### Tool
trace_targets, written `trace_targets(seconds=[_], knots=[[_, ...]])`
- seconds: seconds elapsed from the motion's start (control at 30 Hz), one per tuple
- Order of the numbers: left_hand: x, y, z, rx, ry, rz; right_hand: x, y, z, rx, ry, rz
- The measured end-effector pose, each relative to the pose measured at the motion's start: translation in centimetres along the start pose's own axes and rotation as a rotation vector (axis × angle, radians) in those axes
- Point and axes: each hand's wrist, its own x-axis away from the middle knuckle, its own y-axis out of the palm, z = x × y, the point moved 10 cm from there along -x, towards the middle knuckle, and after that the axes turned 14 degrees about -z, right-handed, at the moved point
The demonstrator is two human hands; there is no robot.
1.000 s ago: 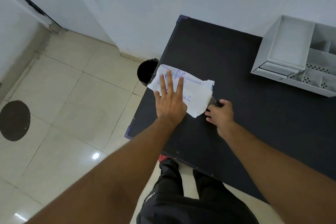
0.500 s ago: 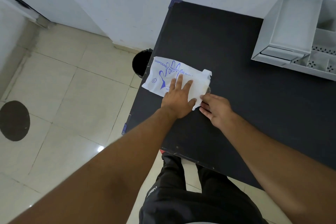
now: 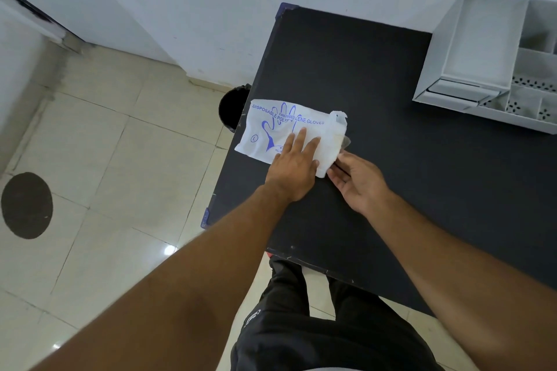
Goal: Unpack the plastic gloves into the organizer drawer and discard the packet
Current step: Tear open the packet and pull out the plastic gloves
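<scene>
A white packet [image 3: 271, 126] printed in blue with a glove drawing and "disposable polyethylene gloves" lies flat at the left edge of the black table [image 3: 391, 99]. My left hand [image 3: 294, 167] presses palm-down on its near right part, fingers spread. My right hand [image 3: 358, 182] pinches at the packet's torn right end, where clear plastic gloves [image 3: 346, 141] stick out a little. The white organizer [image 3: 482, 63] stands at the table's far right, its large left compartment open on top.
A black bin [image 3: 233, 105] stands on the tiled floor just left of the table, beside the packet. A white wall runs behind the table. My legs in dark trousers are at the table's near edge.
My left hand has slid back from the packet's middle to its near right part, uncovering the print. My right hand has moved in to the packet's torn end.
</scene>
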Motion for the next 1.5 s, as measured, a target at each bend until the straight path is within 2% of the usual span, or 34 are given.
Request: trace_targets(seconds=[0.2, 0.43, 0.77, 0.97, 1.2, 1.37, 1.5], knots=[[0.6, -0.5, 0.0, 0.076, 0.026, 0.053, -0.1, -0.1, -0.1, 0.054, 0.002, 0.043], [2.4, -2.3, 1.9, -0.036, 0.153, 0.287, 0.1, -1.2, -0.6, 0.274, 0.065, 0.182], [2.2, -1.2, 1.7, -0.177, 0.060, 0.210, 0.7, -1.3, -1.6, 0.468, 0.071, 0.253], [2.3, -0.9, 0.8, -0.181, 0.057, 0.170, 0.9, -1.6, -1.0, 0.365, 0.099, 0.252], [2.5, -0.9, 0.9, -0.142, 0.070, 0.169, 0.6, -0.2, 0.3, 0.250, 0.122, 0.125], [2.4, -0.6, 0.7, -0.106, 0.042, 0.145, 0.4, -0.2, 0.2, 0.385, 0.111, 0.090], [2.2, -0.9, 0.2, -0.162, 0.001, 0.143, 0.7, -1.3, -1.0, 0.514, 0.044, 0.187]])
